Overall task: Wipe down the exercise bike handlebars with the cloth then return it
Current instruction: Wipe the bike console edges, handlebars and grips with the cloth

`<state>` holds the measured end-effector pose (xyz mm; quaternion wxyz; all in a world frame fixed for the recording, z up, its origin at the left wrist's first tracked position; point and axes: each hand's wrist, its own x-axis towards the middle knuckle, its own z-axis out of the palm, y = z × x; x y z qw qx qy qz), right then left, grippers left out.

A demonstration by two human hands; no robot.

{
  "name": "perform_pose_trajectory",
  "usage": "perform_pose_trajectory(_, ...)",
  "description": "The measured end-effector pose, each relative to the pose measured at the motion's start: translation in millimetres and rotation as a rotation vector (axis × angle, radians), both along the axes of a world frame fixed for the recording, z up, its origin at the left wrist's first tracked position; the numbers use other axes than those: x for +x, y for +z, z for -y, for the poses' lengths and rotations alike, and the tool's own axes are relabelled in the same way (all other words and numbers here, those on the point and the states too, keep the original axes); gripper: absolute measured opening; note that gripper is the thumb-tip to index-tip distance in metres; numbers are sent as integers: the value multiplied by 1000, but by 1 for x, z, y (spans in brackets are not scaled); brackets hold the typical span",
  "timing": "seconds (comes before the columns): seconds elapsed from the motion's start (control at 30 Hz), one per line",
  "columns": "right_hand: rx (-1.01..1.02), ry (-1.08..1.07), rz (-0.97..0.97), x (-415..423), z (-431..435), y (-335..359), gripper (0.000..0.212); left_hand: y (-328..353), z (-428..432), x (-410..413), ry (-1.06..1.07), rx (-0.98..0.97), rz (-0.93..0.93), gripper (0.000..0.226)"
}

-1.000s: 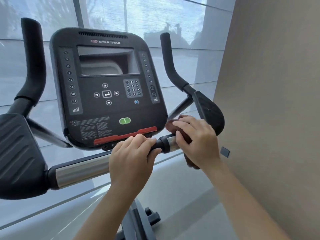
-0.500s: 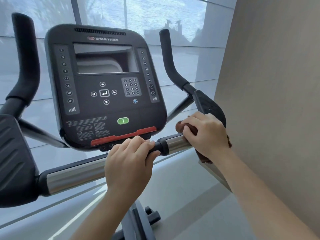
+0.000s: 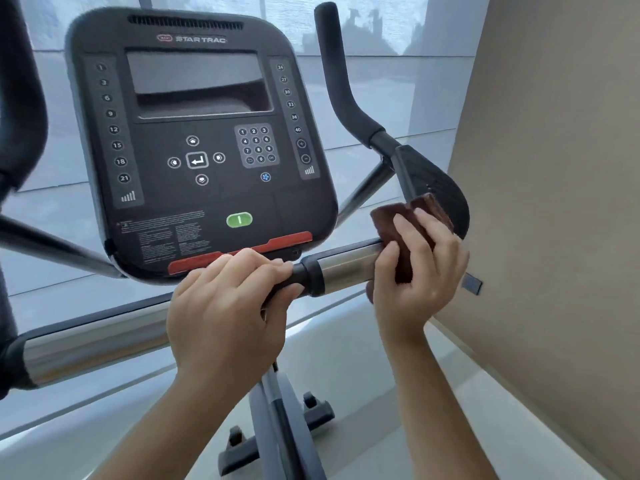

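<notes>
A black console (image 3: pixel 201 143) fills the upper left of the frame. Behind it is a shaded window (image 3: pixel 398 84), and a beige wall (image 3: pixel 554 168) stands at the right.

Open floor (image 3: pixel 346 355) lies at six o'clock below the crossbar (image 3: pixel 346 268); the console (image 3: pixel 201 150) blocks twelve, the wall (image 3: pixel 554 202) closes three, the elbow pad (image 3: pixel 438 188) crowds two

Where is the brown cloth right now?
In the head view, right of centre: the right hand holds the cloth against the right end of the handlebar, just below the black elbow pad.
</notes>
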<state>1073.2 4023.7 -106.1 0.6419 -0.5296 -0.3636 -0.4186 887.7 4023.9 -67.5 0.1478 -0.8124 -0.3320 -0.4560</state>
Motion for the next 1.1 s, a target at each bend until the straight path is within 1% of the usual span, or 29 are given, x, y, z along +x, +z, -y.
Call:
perform_pose_trajectory(0.07, 146, 44, -107, -27, -13, -9, 22, -2, -1, 0, 12, 9, 6, 16)
perform_pose_trajectory(0.1, 189, 78, -130, -44, -17, -13, 24, -3, -2, 0, 16, 9, 11, 16)
perform_pose_trajectory(0.2, 205, 190, -120, -87, -23, -24, 25, -3, -1, 1, 17, 1, 37, 16)
perform_pose_trajectory(0.3, 196, 154, 3, -68, -24, -26, 21, -2, 1, 2, 31, 2, 23, 15)
perform_pose_trajectory(0.37, 236, 85, 25, -36, -24, -26, 21, -1, 2, 2, 33, -8, 22, 15)
perform_pose_trajectory(0.47, 282, 46, -67, -11, -27, -21, 23, -1, 2, 3, 27, -8, 28, 15)
perform_pose_trajectory(0.57, 294, 68, -221, -32, -30, -17, 25, -1, 1, 2, 32, -3, 29, 15)
perform_pose_trajectory(0.6, 283, 71, -235, -46, -30, -17, 26, -1, 1, 2, 34, -2, 29, 15)
perform_pose_trajectory(0.67, 215, 79, -182, -70, -26, -21, 25, -2, 2, 3, 25, -7, 31, 15)
perform_pose_trajectory(0.73, 134, 89, -43, -72, -18, -24, 24, 0, 2, 3, 18, -22, 37, 14)
perform_pose_trajectory(0.8, 73, 58, 125, -49, -12, -24, 23, -1, 3, 2, 24, -33, 42, 14)
perform_pose_trajectory(0.83, 56, 24, 164, -33, -9, -23, 23, -1, 3, 1, 22, -31, 43, 14)
perform_pose_trajectory(0.87, 49, -7, 153, -19, -7, -20, 24, -2, 3, 1, 17, -20, 41, 14)
perform_pose_trajectory(0.93, 43, -45, 54, -3, -6, -13, 24, -3, 2, 1, 6, 31, 29, 14)
perform_pose_trajectory(1.03, -12, -81, -118, -19, -3, -5, 26, -3, 0, 0, -8, 54, 11, 11)
perform_pose_trajectory(1.1, -71, -89, -159, -38, 1, -1, 27, -2, 0, -2, -6, 19, 5, 10)
